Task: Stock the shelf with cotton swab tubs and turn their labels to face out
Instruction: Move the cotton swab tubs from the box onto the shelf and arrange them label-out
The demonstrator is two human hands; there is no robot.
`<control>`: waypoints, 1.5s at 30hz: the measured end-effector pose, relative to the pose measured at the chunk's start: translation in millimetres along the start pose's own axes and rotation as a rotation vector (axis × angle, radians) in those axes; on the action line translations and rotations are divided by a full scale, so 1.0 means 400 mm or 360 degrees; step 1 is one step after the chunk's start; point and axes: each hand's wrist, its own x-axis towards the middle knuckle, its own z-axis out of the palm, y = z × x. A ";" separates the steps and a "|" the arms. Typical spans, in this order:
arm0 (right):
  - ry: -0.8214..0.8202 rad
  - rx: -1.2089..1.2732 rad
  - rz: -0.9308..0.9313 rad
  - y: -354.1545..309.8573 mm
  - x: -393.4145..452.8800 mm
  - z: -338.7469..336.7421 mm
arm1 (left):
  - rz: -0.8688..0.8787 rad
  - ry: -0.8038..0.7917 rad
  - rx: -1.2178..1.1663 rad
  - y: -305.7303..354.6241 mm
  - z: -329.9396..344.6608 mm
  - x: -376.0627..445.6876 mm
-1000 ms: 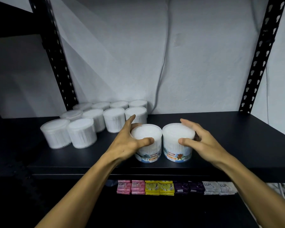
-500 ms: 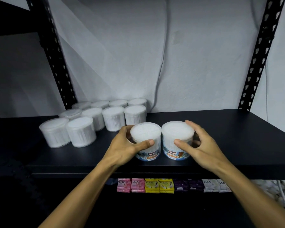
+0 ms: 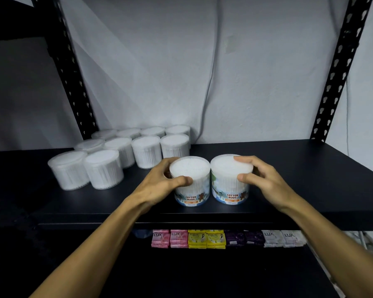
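Since the earlier frame my right hand (image 3: 265,181) had slid onto the right tub (image 3: 230,179), fingers curled round its rim; my left hand (image 3: 159,183) gripped the left tub (image 3: 191,181). Both stood touching at the shelf (image 3: 310,190) front, labels out. Light, slick plastic, I judged: hold the sides.

Left grip (image 3: 159,181) curled, right grip (image 3: 261,179) curled, forearms extended.

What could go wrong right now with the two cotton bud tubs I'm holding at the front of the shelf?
1. Both labelled tubs, left tub and right tub, stand near the shelf's front edge; a nudge forward might tip one off.
2. The left hand and right hand grip near the lids, so turning could loosen a lid.
3. The unlabelled-looking tubs behind may still face the wrong way.
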 end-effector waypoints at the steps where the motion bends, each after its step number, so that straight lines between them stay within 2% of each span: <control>1: -0.0011 0.0017 -0.0004 -0.001 0.000 -0.001 | 0.0006 -0.0016 -0.0011 0.000 -0.002 0.001; 35: -0.0118 0.0108 -0.0005 0.008 0.010 -0.012 | 0.0032 -0.0155 -0.0081 -0.008 -0.011 0.008; 40: -0.0199 0.0119 0.0043 -0.004 -0.004 -0.024 | 0.0010 -0.0198 -0.0016 -0.021 -0.026 -0.002; 42: -0.0171 0.0138 0.0047 -0.001 -0.021 -0.028 | 0.0026 -0.0183 0.0006 -0.029 -0.029 -0.015; 45: -0.0062 -0.0083 -0.0004 0.010 -0.053 -0.024 | 0.0100 -0.0066 0.0019 -0.036 -0.023 -0.031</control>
